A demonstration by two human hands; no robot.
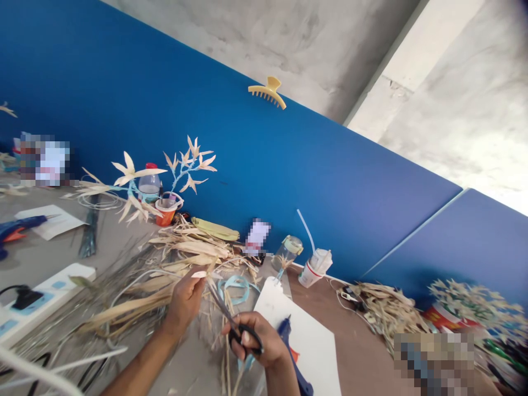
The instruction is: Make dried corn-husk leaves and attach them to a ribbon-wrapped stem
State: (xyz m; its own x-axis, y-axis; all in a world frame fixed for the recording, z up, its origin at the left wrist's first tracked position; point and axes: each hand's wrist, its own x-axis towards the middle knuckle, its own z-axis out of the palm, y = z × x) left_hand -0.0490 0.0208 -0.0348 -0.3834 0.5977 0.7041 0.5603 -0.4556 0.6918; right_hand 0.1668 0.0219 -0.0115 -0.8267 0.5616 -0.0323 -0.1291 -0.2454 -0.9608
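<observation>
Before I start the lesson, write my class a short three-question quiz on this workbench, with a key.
1. Fill in: the right hand holds ____.
2. True or false: the yellow hair clip sits on the bottom edge of the blue partition.
3. Multiple choice: the cap of the bottle behind the orange cup is (a) green, (b) black, (c) red.

Key: 1, scissors; 2, false, top edge; 3, c.
</observation>
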